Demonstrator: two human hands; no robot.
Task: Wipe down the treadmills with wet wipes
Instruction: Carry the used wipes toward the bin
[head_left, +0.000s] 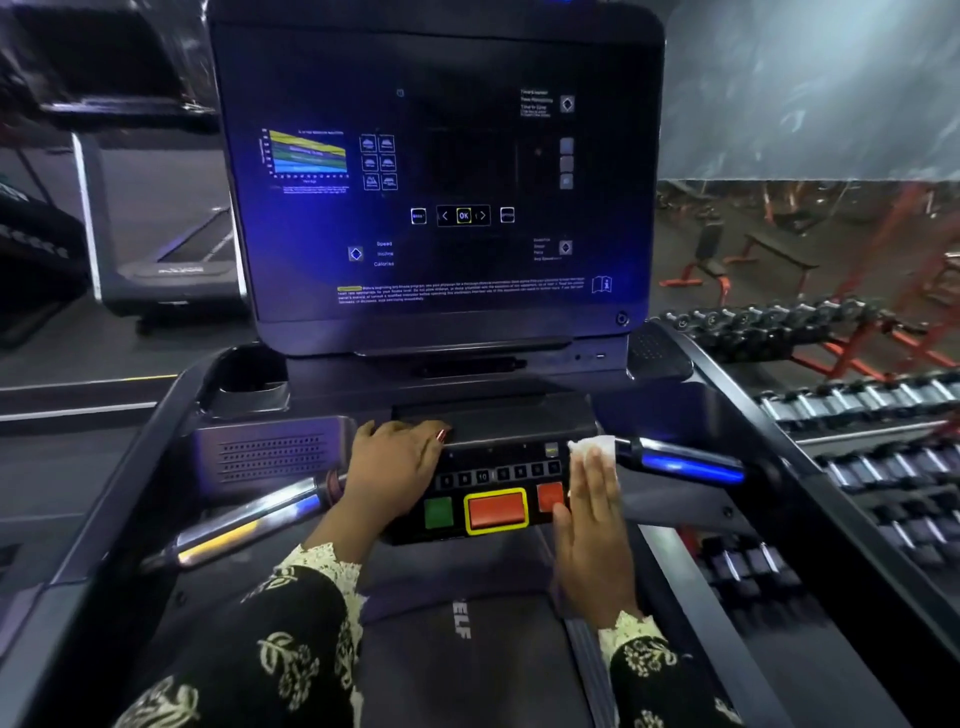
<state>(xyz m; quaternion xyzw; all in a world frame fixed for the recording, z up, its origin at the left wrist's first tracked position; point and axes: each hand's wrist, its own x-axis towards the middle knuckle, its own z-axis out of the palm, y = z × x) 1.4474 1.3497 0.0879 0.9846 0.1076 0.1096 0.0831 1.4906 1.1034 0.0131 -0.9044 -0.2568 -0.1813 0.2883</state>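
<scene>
Gym treadmill screen (436, 171): "OK", "Speed", "Incline", "Calories"

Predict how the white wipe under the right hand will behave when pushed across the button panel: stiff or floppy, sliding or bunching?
Probably floppy: the wipe is crumpled beyond the flat fingers of the right hand. It likely bunches against raised buttons on the panel. Thin, so probably light.

Screen (436, 171) behind button panel (493, 488); dumbbell rack (857, 415) right.
</scene>
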